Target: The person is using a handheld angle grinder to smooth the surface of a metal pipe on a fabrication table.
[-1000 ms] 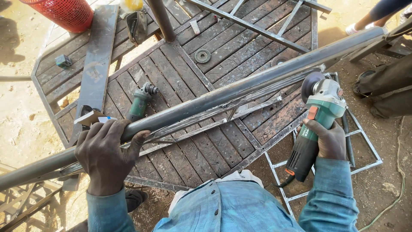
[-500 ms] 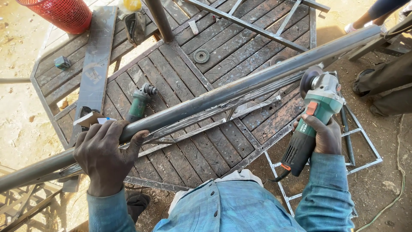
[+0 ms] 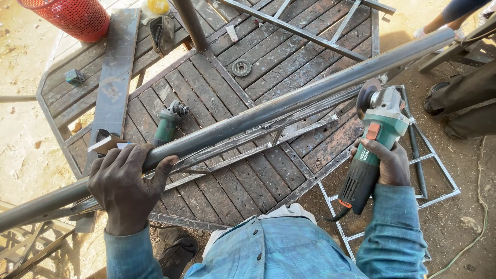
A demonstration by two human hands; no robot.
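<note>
A long grey metal pipe (image 3: 268, 109) runs diagonally across a slatted metal work table (image 3: 268, 170), from lower left to upper right. My left hand (image 3: 126, 183) is wrapped over the pipe near its lower left part. My right hand (image 3: 382, 163) grips the body of a green angle grinder (image 3: 374, 142), whose disc (image 3: 364, 98) sits just below the pipe, close to it. A welded frame of thin bars (image 3: 258, 137) lies under the pipe.
A second green grinder (image 3: 168, 124) lies on the table, along with a loose disc (image 3: 241, 67), a flat steel plate (image 3: 114, 82) and a red mesh basket (image 3: 72, 18). Another welded frame (image 3: 434, 175) lies on the ground at right. Another person's legs (image 3: 465, 103) are at right.
The grinder in my right hand has edged up and left toward the pipe. My left hand stays on the pipe.
</note>
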